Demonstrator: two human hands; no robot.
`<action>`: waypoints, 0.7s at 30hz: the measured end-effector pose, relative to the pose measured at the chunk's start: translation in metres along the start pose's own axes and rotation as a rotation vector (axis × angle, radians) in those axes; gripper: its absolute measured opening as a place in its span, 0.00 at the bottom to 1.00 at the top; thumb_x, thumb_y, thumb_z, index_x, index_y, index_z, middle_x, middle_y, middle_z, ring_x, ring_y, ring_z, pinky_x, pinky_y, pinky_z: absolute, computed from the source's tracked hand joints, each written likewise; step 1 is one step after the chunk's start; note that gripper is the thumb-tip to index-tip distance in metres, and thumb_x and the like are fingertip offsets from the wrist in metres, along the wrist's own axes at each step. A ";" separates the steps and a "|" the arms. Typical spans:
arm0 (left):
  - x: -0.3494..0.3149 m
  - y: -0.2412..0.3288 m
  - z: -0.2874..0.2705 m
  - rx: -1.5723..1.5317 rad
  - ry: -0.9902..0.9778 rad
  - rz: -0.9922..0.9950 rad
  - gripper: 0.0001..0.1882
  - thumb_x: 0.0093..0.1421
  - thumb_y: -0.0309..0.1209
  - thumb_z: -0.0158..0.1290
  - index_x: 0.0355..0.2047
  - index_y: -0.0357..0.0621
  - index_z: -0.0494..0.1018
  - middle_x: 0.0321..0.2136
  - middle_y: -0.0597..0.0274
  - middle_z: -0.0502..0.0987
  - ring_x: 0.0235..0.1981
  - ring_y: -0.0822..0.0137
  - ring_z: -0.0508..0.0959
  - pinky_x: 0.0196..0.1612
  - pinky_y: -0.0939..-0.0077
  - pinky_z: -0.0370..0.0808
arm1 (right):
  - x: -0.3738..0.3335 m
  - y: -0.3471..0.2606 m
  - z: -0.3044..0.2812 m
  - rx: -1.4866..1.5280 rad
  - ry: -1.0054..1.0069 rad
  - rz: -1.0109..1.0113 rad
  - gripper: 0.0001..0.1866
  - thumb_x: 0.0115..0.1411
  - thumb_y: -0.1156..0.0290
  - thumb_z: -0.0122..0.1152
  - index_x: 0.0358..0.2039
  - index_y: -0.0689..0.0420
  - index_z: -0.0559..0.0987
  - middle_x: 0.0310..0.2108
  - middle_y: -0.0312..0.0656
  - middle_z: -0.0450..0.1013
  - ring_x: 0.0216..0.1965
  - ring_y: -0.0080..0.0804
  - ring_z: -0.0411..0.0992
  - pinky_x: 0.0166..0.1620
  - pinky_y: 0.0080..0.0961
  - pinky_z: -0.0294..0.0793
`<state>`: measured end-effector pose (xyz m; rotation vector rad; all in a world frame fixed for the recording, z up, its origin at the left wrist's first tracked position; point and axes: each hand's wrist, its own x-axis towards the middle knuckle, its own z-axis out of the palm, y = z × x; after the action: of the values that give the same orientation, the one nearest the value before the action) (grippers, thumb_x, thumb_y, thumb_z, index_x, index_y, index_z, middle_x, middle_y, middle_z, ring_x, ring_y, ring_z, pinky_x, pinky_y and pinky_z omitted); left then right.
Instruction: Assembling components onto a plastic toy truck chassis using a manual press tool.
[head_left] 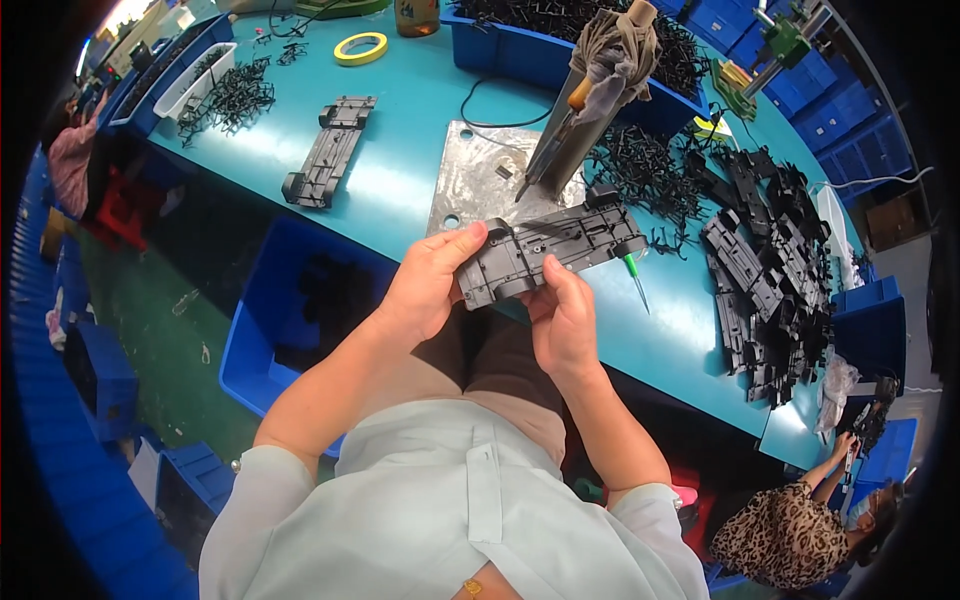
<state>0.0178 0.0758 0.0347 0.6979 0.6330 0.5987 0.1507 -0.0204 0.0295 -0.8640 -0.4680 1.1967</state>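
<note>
1. The counter is the biggest thing. The frame is up in the air over its near edge, around the middle.
2. A blue tub full of black bits sits by the far edge.
3. A heap of black frames lies by the right end.
4. A flat metal plate lies on the counter, partly behind the held frame.
5. The frame is long, thin and black. It looks like hard plastic, so I think it is light and stiff. It does not sag. The flat parts may be a bit slippery, but the ribs and bumps should help with grip. The little pegs and thin curved bits look easiest to snap, so don't squeeze those. The long sides and the solid corners look best to hold.
6. A spare frame lies on the left part of the counter, with one end close to the near edge.
7. The left fingers pinch the left end, thumb on top. The rest tuck underneath, mostly hidden.
8. The right fingers pinch the near long side, thumb on top too.
9. A roll of yellow tape lies toward the far edge.
10. A green pick lies near the near edge, just beside the frame's right end in this view.
</note>
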 end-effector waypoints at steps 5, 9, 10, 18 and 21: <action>0.014 0.011 0.005 0.013 0.010 0.022 0.18 0.66 0.41 0.47 0.42 0.36 0.73 0.34 0.60 0.78 0.30 0.72 0.78 0.28 0.79 0.74 | 0.015 0.003 0.001 -0.013 0.011 -0.023 0.17 0.66 0.64 0.46 0.44 0.65 0.73 0.41 0.43 0.74 0.43 0.31 0.73 0.47 0.31 0.70; 0.016 0.019 0.008 0.037 -0.004 0.042 0.18 0.66 0.41 0.47 0.42 0.36 0.73 0.34 0.59 0.78 0.31 0.72 0.78 0.29 0.79 0.74 | 0.020 0.001 0.005 -0.038 0.028 -0.065 0.18 0.66 0.63 0.45 0.45 0.65 0.72 0.41 0.43 0.74 0.42 0.31 0.72 0.47 0.32 0.71; 0.018 0.019 0.007 0.036 -0.003 0.041 0.18 0.66 0.41 0.47 0.42 0.36 0.73 0.34 0.59 0.78 0.31 0.72 0.78 0.29 0.79 0.74 | 0.021 0.001 0.005 -0.039 0.028 -0.064 0.18 0.66 0.63 0.45 0.45 0.65 0.72 0.41 0.43 0.74 0.42 0.31 0.72 0.47 0.32 0.71; 0.027 0.021 0.004 0.038 -0.011 0.064 0.19 0.66 0.38 0.47 0.45 0.32 0.71 0.38 0.56 0.77 0.36 0.70 0.79 0.40 0.76 0.77 | 0.025 0.001 0.006 -0.041 0.033 -0.076 0.18 0.66 0.63 0.45 0.46 0.64 0.72 0.43 0.43 0.73 0.43 0.31 0.72 0.47 0.32 0.71; 0.028 0.023 0.003 0.045 -0.022 0.071 0.19 0.66 0.37 0.47 0.45 0.31 0.71 0.39 0.56 0.77 0.37 0.70 0.79 0.41 0.76 0.77 | 0.025 -0.001 0.010 -0.030 0.034 -0.078 0.17 0.66 0.63 0.45 0.46 0.64 0.72 0.43 0.42 0.73 0.42 0.31 0.72 0.46 0.31 0.71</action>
<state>0.0317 0.1079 0.0437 0.7701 0.6047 0.6431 0.1526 0.0059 0.0332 -0.8831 -0.4891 1.1039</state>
